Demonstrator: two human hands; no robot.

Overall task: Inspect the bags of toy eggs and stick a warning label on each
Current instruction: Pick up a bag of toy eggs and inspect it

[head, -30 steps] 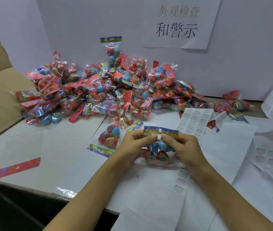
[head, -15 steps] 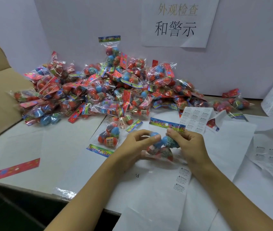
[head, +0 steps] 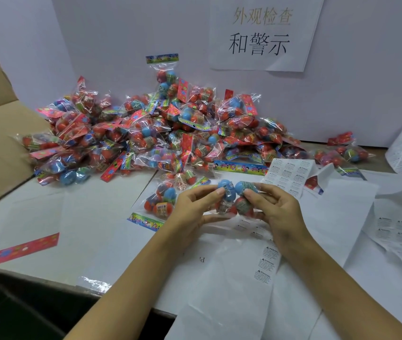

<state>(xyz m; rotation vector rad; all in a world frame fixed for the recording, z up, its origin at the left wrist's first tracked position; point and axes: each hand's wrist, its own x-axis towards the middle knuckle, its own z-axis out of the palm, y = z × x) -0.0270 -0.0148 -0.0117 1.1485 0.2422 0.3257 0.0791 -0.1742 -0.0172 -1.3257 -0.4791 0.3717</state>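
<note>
Bag (head: 235, 198) of toy eggs was held between both hands just above the counter (head: 47, 217), header card tipped away toward the pile. Left hand (head: 195, 207) pinched it from the left, thumb on a blue egg, fingers curled beneath; right hand (head: 276, 207) pinched the other blue egg likewise. Both grips closed on the bag. Judged step: inspection, turning the bag over; no label seen on it yet. Next move would call for freeing one hand to peel a warning label from the strip (head: 267, 265) lying just below the hands, then pressing it on the film. A second bag (head: 162, 201) lay just left of the left hand. Behind, the big pile (head: 146, 133) of bags against the wall. Label sheet (head: 289, 176) propped right of centre; more sheets (head: 396, 231) further right. Loose paper crowded the counter near the strip.
</note>
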